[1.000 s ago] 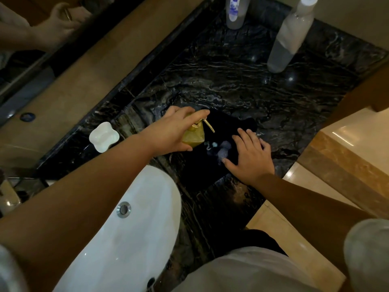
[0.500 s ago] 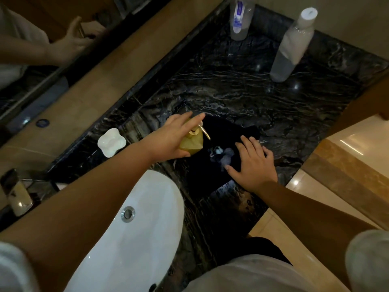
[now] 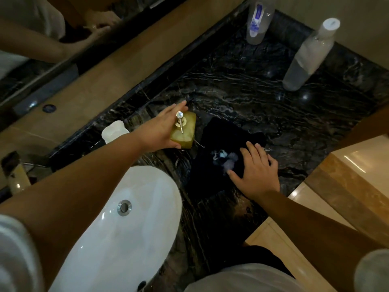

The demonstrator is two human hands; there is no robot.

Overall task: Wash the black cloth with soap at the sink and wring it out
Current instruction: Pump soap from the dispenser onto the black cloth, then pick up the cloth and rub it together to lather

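Observation:
The black cloth (image 3: pixel 219 142) lies spread on the dark marble counter (image 3: pixel 263 102), right of the white sink (image 3: pixel 126 239). A blob of pale soap foam (image 3: pixel 226 160) sits on the cloth. My right hand (image 3: pixel 255 171) rests flat on the cloth's right part, fingers straight, next to the foam. My left hand (image 3: pixel 160 129) grips the yellow-green soap dispenser (image 3: pixel 184 130) from its left side, just left of the cloth. The dispenser's metal pump head points up toward me.
A white flower-shaped dish (image 3: pixel 113 131) sits by the backsplash behind my left forearm. Two clear plastic bottles (image 3: pixel 307 57) (image 3: pixel 259 20) stand at the far end of the counter. A mirror runs along the left. A tan stone ledge (image 3: pixel 353 182) borders the counter's right.
My left hand has drawn the soap dispenser left, off the cloth, and tipped it upright. My right hand stays pressed on the cloth beside the foam.

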